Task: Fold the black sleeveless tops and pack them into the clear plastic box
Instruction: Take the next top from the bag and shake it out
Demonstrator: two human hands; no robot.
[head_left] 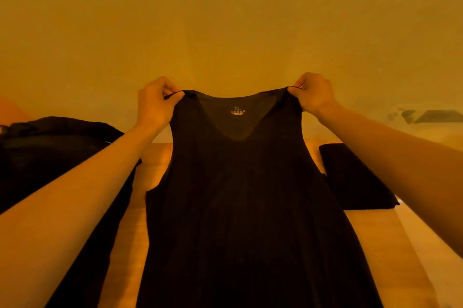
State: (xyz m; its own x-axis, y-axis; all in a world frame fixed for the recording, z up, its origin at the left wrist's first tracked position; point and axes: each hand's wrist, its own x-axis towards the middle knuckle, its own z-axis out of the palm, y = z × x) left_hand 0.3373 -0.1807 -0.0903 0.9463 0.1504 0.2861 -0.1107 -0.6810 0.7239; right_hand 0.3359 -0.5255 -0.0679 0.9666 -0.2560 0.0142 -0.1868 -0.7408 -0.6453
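Black sleeveless top [238,195] held up over wooden table [390,245], pinched at each shoulder strap by left hand [156,104] and right hand [313,93]. Judged light, limp, thin; best gripped at straps or side seams. Flanked by heaped black garments [50,147] left, folded black top [350,177] right; bare strip between, tight for laying flat.
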